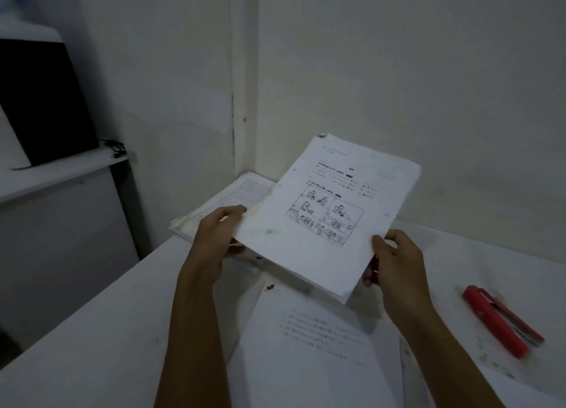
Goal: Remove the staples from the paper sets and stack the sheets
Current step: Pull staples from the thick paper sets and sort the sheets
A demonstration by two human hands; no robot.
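At nine o'clock a black box-shaped object [46, 101] stands on a white wall shelf [61, 172], with a small dark tangle of wire [115, 147] beside it at the shelf's edge. Right of that, toward the corner at twelve o'clock, a pile of white printed sheets [226, 199] lies on the white counter [107, 331]. The left hand [214, 236] grips the lower left corner of a thick stapled set of white paper [330, 218], thumb on top and fingers curled beneath. This set is held above the counter, tilted up toward one o'clock, its top page showing lines of print and a grid of small cartoon panels; a small metal fastener [322, 135] sits at its far upper corner. The right hand [395, 260] clasps the set's lower right edge, thumb on the page. Below, at six o'clock, loose white sheets with faint print [312, 346] lie flat. At four o'clock, a red stapler-like tool [499, 319] rests on the counter, well apart from the papers.
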